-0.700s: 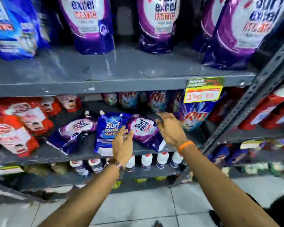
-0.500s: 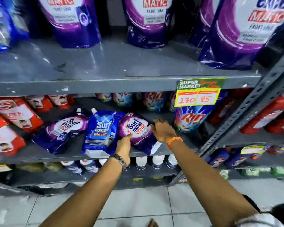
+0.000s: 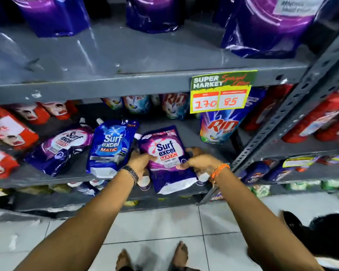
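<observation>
Left wrist wears a dark bracelet (image 3: pixel 130 173) (right: orange thread (image 3: pixel 219 170)).

A shop aisle: grey metal shelves (image 3: pixel 125 87) stocked with detergent pouches (image 3: pixel 114 147), and a supermarket price tag (image 3: pixel 221 91).

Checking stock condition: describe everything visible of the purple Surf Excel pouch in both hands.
The glossy purple plastic Surf Excel pouch looks full, with a white logo panel, red Matic band and white bottom gusset. Label up, its bottom juts past the front edge of the grey metal shelf. The left hand grips its left side, the right hand its right.
</observation>
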The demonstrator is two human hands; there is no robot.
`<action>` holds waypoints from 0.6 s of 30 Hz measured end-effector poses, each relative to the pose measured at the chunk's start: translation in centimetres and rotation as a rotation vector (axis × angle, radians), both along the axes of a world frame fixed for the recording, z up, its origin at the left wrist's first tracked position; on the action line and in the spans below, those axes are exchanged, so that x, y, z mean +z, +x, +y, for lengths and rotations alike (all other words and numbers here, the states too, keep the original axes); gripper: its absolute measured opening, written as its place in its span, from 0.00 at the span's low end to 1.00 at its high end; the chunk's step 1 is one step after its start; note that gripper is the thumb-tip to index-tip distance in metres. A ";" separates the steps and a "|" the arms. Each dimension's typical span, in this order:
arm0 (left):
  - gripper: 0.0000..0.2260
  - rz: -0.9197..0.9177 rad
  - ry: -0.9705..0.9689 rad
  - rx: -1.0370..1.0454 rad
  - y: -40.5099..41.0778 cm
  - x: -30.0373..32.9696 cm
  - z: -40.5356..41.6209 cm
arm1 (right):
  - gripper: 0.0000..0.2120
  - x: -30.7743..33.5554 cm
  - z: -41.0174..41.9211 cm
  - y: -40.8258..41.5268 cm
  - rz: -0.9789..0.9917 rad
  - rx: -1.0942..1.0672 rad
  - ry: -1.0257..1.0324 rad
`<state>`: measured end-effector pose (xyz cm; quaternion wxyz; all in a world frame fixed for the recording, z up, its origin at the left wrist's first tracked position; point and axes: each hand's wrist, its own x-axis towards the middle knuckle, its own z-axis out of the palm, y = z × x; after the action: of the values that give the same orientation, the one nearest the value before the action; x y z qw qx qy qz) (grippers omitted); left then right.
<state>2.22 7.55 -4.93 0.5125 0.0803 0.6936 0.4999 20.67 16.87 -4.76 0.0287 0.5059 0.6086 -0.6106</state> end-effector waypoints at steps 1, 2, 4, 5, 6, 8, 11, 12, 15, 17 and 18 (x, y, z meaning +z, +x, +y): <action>0.19 0.010 0.024 -0.009 0.1 0.4 -0.1 | 0.26 0.0 -0.1 0.3 0.029 -0.031 -0.030; 0.18 0.028 0.053 -0.013 0.2 0.8 -0.3 | 0.28 0.1 -0.3 0.5 0.059 -0.064 -0.043; 0.21 0.076 0.135 -0.015 0.2 1.4 -0.6 | 0.34 -0.1 -0.7 0.7 0.113 -0.094 0.015; 0.23 0.095 0.180 -0.010 0.1 1.4 -0.7 | 0.36 -0.3 -0.8 0.7 0.152 -0.105 0.057; 0.25 0.108 0.221 -0.007 -0.2 1.5 -0.8 | 0.37 -0.4 -0.8 0.7 0.190 -0.113 0.096; 0.30 0.144 0.285 -0.020 -0.9 2.0 -0.9 | 0.37 0.1 -0.8 0.5 0.269 -0.130 0.158; 0.32 0.237 0.378 -0.050 -1.8 3.6 -0.3 | 0.40 0.9 -0.2 -0.4 0.358 -0.156 0.282; 0.33 0.267 0.408 -0.056 -2.1 4.1 0.2 | 0.41 1.0 0.1 -0.9 0.374 -0.158 0.333; 0.34 0.335 0.465 -0.048 -2.6 5.4 1.7 | 0.45 1.5 0.9 -2.2 0.393 -0.199 0.459; 0.35 0.375 0.489 -0.026 -2.6 6.0 2.8 | 0.46 1.5 1.5 -3.0 0.416 -0.239 0.527; 0.34 0.396 0.495 -0.011 -2.6 6.2 3.4 | 0.46 1.5 1.8 -3.3 0.422 -0.252 0.562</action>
<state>-0.35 10.92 1.25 0.3352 0.3022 0.6367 0.6253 17.37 18.69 -3.23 -0.3125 0.4280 0.6781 -0.5093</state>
